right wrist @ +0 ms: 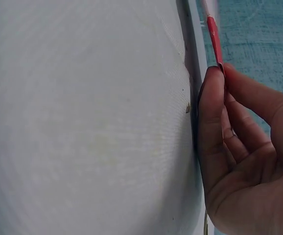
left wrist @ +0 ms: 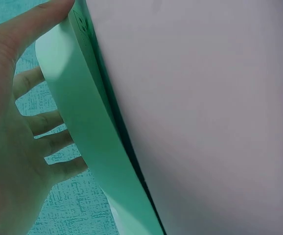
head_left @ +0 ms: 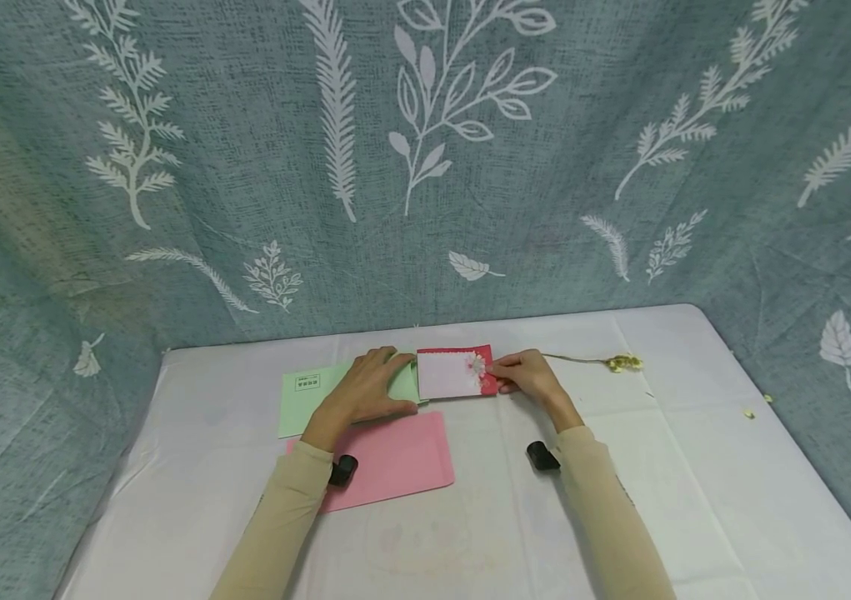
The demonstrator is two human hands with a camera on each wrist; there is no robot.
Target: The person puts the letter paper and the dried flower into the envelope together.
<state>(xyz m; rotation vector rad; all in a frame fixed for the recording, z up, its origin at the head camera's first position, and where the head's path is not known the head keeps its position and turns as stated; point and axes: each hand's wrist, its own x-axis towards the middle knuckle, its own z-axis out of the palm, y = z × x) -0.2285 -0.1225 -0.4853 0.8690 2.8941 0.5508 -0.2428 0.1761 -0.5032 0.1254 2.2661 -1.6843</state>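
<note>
The left hand (head_left: pixel 367 385) spans a light green envelope (head_left: pixel 301 414), gripping it between thumb and fingers at opposite edges. In the left wrist view, a dark gap shows along the folded edge of the green envelope (left wrist: pixel 95 112). My right hand (head_left: pixel 533 379) pinches the right end of a white and red card (head_left: pixel 443 375) printed with a flower. The card's left end meets the right end of the envelope; whether it is inside cannot be told. In the right wrist view, thumb and index finger hold the red card edge (right wrist: pixel 215 41).
A pink envelope (head_left: pixel 395 462) lies nearer, partly beneath the left forearm. To the right is a thin stem with yellowish flowers (head_left: pixel 623 363); small yellow bits (head_left: pixel 749 413) lie near the right edge. A white cloth covers the table (head_left: pixel 470 542), with a patterned curtain (head_left: pixel 245 167) behind.
</note>
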